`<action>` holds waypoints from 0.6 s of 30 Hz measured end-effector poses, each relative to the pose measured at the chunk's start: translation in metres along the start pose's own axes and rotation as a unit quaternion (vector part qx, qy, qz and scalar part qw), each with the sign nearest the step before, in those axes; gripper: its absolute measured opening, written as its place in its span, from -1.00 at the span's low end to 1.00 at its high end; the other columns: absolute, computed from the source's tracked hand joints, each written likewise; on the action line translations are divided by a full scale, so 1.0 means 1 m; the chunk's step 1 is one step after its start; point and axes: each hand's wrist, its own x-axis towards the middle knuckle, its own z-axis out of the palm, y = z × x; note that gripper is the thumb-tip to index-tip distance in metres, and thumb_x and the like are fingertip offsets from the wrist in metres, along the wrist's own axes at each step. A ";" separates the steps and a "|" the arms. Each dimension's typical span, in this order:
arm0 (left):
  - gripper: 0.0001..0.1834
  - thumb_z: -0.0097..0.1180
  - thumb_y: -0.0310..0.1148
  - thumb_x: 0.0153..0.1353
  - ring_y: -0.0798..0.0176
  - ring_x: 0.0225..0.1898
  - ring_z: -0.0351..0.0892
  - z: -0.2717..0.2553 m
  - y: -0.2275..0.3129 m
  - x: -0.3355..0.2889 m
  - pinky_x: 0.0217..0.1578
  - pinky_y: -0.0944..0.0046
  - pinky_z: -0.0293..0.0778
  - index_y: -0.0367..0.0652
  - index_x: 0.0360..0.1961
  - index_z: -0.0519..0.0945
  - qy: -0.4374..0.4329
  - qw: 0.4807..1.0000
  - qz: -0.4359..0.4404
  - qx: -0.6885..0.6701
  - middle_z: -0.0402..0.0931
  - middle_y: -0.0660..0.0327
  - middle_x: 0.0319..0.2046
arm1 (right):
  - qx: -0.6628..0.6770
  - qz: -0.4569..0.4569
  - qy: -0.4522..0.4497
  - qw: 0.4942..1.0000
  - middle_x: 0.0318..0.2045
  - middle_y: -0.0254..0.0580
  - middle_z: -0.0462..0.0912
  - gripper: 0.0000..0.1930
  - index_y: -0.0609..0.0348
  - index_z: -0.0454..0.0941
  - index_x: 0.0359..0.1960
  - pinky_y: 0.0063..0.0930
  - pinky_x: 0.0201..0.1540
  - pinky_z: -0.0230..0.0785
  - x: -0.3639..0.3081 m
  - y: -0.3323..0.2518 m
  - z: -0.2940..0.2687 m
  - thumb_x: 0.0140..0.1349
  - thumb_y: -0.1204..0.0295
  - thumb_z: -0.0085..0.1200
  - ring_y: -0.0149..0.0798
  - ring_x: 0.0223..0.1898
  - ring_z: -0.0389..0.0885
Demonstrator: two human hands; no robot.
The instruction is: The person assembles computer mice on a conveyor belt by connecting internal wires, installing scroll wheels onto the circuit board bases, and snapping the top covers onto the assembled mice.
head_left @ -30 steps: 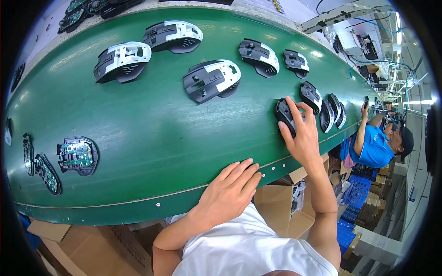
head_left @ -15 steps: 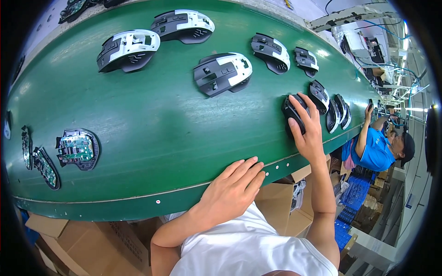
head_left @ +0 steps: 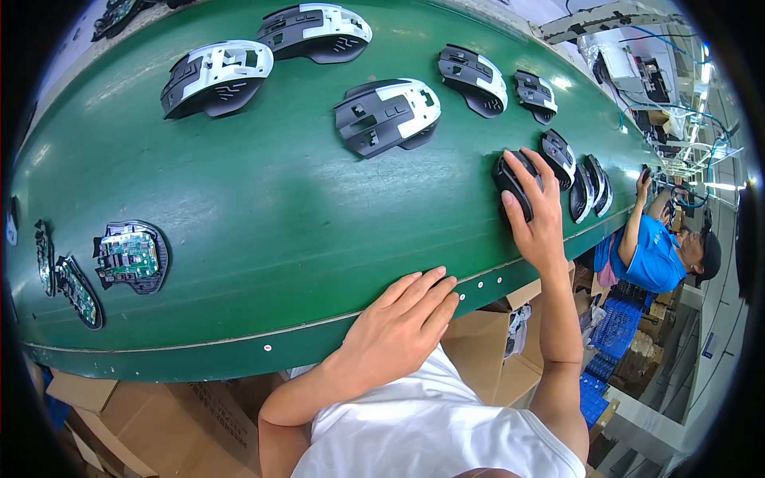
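A black computer mouse (head_left: 507, 177) lies on the green work surface, under my right hand (head_left: 539, 209). The thumb and fingers wrap around its sides and top, covering much of it. My left hand (head_left: 396, 323) rests palm down at the near edge of the surface, fingers stretched out and holding nothing. Close beyond the right hand sits a grey-and-white mouse shell (head_left: 559, 157). Farther off, near the middle, is another grey-and-white shell (head_left: 387, 118) with cut-outs in its top.
More mouse shells (head_left: 219, 77) stand along the far side and at the right. Mouse bases with green circuit boards (head_left: 131, 256) lie at the left. Cardboard boxes (head_left: 171, 422) are below the near edge. A person in a blue shirt (head_left: 655, 256) works farther along at the right.
The view has shifted slightly, so the shells appear a little higher. My right hand keeps its hold on the mouse, and my left hand stays at the edge.
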 end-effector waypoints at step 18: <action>-0.61 0.29 -0.40 0.15 0.05 0.31 0.46 -0.006 -0.001 -0.006 0.32 0.02 0.33 -0.27 0.03 0.65 -0.015 1.000 -0.002 -0.003 0.58 0.07 0.16 | -0.043 0.013 0.030 0.999 0.27 0.08 0.43 -0.49 -0.06 0.55 0.29 0.01 0.26 0.30 0.006 -0.008 0.000 0.27 0.39 0.21 0.21 0.18 0.44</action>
